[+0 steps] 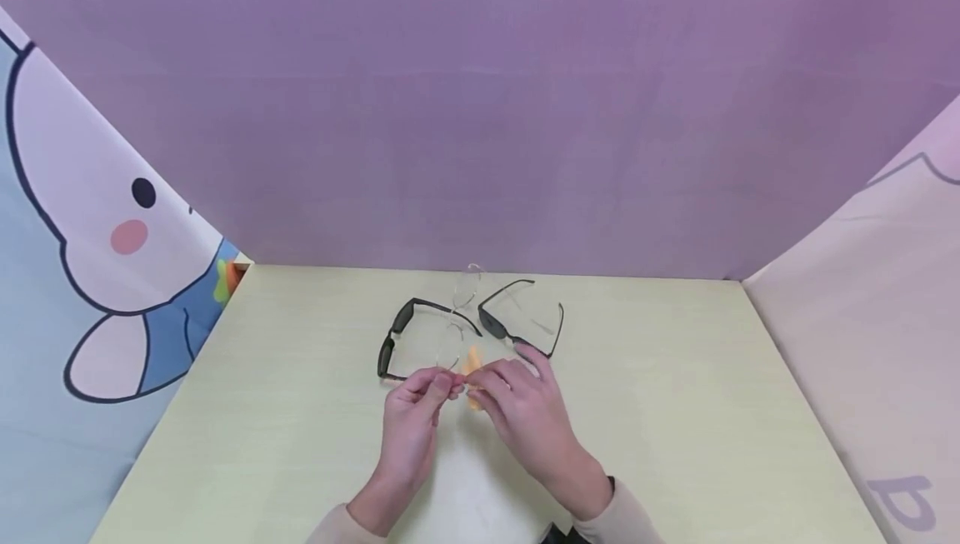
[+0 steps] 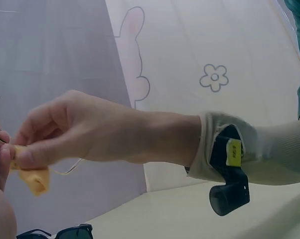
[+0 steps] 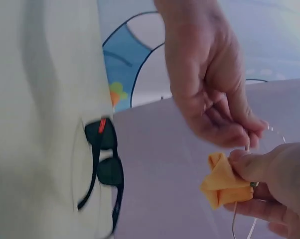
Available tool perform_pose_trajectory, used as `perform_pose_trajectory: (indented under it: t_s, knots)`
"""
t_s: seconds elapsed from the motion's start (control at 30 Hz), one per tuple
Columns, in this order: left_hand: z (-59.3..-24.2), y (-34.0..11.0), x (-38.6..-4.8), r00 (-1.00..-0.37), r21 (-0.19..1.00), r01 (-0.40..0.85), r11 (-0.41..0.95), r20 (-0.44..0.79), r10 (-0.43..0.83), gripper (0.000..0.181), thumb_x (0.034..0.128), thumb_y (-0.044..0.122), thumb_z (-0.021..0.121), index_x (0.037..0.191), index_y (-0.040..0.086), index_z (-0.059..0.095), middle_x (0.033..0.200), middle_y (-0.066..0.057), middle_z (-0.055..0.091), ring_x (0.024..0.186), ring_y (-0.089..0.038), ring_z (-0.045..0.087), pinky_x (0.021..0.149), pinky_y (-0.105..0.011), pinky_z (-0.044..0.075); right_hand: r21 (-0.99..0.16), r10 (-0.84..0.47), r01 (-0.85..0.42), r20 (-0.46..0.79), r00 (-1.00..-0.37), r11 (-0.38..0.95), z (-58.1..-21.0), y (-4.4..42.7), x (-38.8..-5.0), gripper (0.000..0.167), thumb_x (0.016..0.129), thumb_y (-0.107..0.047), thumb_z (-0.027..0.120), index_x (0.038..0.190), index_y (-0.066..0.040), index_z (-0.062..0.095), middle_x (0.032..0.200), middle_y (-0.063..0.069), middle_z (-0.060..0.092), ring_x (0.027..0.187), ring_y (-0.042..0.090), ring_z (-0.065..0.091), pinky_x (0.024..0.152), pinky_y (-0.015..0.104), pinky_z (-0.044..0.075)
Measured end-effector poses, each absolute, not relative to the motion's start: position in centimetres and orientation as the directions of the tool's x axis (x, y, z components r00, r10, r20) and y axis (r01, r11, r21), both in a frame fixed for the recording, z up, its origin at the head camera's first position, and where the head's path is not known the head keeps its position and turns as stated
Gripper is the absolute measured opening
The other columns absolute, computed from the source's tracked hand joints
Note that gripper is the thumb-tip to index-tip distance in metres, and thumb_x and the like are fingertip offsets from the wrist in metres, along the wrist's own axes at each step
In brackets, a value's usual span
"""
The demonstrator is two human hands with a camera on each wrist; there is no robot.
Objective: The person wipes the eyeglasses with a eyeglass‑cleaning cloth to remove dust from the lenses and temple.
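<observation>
My left hand (image 1: 412, 423) pinches a thin part of wire-rimmed glasses (image 3: 234, 224), fingertips close to those of my right hand (image 1: 528, 415). Between its thumb and fingers, the right hand holds a folded yellow cloth (image 3: 222, 181) against the slim wire frame. In the head view the cloth (image 1: 473, 356) shows just beyond the fingertips, partly covered by them. The left wrist view has the right hand (image 2: 73, 129) with the cloth (image 2: 36, 181) hanging below its thumb. Fingers hide much of the held glasses.
Black sunglasses (image 1: 403, 316) stand with arms spread beyond my left hand. Another black pair (image 1: 492, 323) lies beyond my right hand. Thin clear or wire outlines (image 1: 467, 287) appear between them. A purple wall panel (image 1: 480, 111) rises behind the pale table (image 1: 675, 411).
</observation>
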State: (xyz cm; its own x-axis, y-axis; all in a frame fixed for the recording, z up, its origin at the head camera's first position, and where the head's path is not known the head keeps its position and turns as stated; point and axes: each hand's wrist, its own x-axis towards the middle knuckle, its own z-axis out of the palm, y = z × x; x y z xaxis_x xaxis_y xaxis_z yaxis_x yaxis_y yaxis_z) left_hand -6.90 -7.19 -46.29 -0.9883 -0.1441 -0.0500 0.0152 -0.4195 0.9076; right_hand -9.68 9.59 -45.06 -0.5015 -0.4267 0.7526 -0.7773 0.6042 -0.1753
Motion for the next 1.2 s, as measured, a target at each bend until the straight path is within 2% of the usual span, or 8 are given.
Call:
perform_pose_trajectory:
  t_s: [0.13,0.23,0.5,0.73,0.93,1.07,1.2]
  knots:
    - [-46.2,-7.1,-6.7,-0.990,0.912,0.024,-0.409,-0.034,-0.134,0.025,0.1005,0.002,0.064,0.087,0.020,0.074,0.087,0.006,0.075,0.081,-0.005,0.070,0.082,-0.021,0.058,-0.295,-0.387,-0.797,0.752,-0.534,0.526,-45.1,9.3,-9.5,0.015,0.087,-0.020,0.079,0.100,-0.016,0.075,0.096,-0.007,0.074,0.086,0.009,0.068,0.101,0.042,0.048]
    - [-45.9,-7.3,-6.9,-0.991,0.921,0.041,-0.388,-0.013,-0.136,0.025,0.1003,0.002,0.063,0.086,0.020,0.074,0.086,0.006,0.075,0.080,-0.006,0.069,0.081,-0.021,0.058,-0.337,-0.371,-0.794,0.746,-0.553,0.505,-45.1,9.4,-9.6,0.013,0.088,-0.020,0.078,0.100,-0.016,0.075,0.097,-0.008,0.075,0.087,0.009,0.068,0.097,0.040,0.049]
    - [-44.9,-9.1,-7.8,-0.983,0.925,0.037,-0.379,-0.035,-0.182,0.027,0.1009,0.001,0.062,0.084,0.017,0.074,0.084,0.003,0.075,0.076,-0.007,0.069,0.080,-0.021,0.060,-0.287,-0.398,-0.783,0.734,-0.550,0.551,-45.3,10.6,-10.0,0.015,0.086,-0.019,0.080,0.100,-0.017,0.076,0.098,-0.007,0.075,0.089,0.011,0.068,0.092,0.036,0.051]
    - [-45.0,-9.9,-7.8,-0.980,0.928,0.069,-0.367,-0.006,-0.199,0.028,0.1004,-0.001,0.062,0.084,0.018,0.075,0.083,0.003,0.075,0.075,-0.006,0.069,0.077,-0.021,0.059,-0.284,-0.437,-0.752,0.672,-0.599,0.595,-45.6,11.4,-10.1,0.014,0.089,-0.022,0.077,0.102,-0.017,0.076,0.099,-0.005,0.074,0.093,0.015,0.067,0.092,0.036,0.050]
    - [-45.0,-9.9,-7.8,-0.976,0.925,0.114,-0.362,0.037,-0.212,0.028,0.0999,-0.002,0.063,0.085,0.018,0.075,0.084,0.002,0.075,0.077,-0.008,0.070,0.078,-0.022,0.060,-0.219,-0.463,-0.751,0.671,-0.579,0.623,-45.7,11.7,-10.3,0.013,0.092,-0.023,0.072,0.103,-0.016,0.075,0.098,-0.005,0.071,0.092,0.016,0.066,0.092,0.037,0.051]
    - [-45.1,-9.9,-7.6,-0.977,0.924,0.120,-0.363,0.045,-0.210,0.028,0.1004,-0.002,0.062,0.085,0.018,0.075,0.084,0.003,0.075,0.077,-0.008,0.070,0.078,-0.022,0.059,-0.175,-0.481,-0.764,0.684,-0.548,0.621,-45.9,11.7,-10.4,0.014,0.089,-0.020,0.075,0.102,-0.014,0.074,0.096,-0.004,0.071,0.090,0.016,0.066,0.089,0.037,0.053]
    - [-45.3,-9.8,-7.4,-0.978,0.923,0.129,-0.361,0.060,-0.197,0.031,0.1007,-0.003,0.060,0.086,0.019,0.075,0.084,0.004,0.076,0.077,-0.007,0.069,0.079,-0.021,0.059,-0.197,-0.478,-0.771,0.685,-0.550,0.606,-46.0,11.5,-10.4,0.015,0.087,-0.018,0.077,0.100,-0.013,0.074,0.095,-0.003,0.071,0.089,0.016,0.066,0.085,0.034,0.053]
